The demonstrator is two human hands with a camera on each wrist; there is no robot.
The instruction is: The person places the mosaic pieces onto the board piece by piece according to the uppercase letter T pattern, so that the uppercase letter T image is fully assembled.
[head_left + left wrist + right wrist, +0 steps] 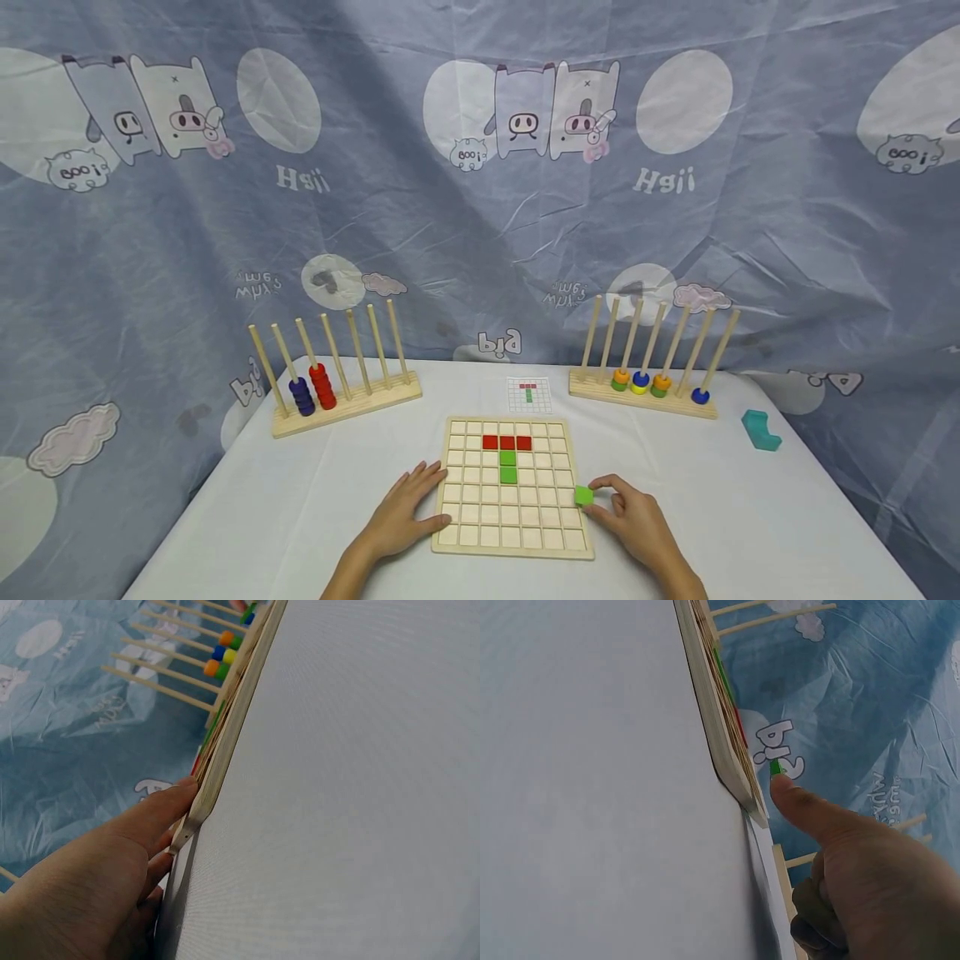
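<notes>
In the head view a wooden grid board [487,514] lies at the middle of the table. Three red tiles [507,442] form a row near its top, and two green tiles [507,467] run down below the middle one. My right hand [636,518] pinches a loose green tile [584,496] between thumb and index finger, at the board's right edge. The left hand [405,514] rests at the left edge with fingers and thumb touching the frame. In the right wrist view the thumb largely hides the green tile [777,766].
Behind the board lies a printed pattern card [528,395] with the same T shape. Peg racks stand at back left [348,408] with dark blue and red rings, and at back right [645,398] with mixed rings. A teal angled piece [761,430] lies at far right.
</notes>
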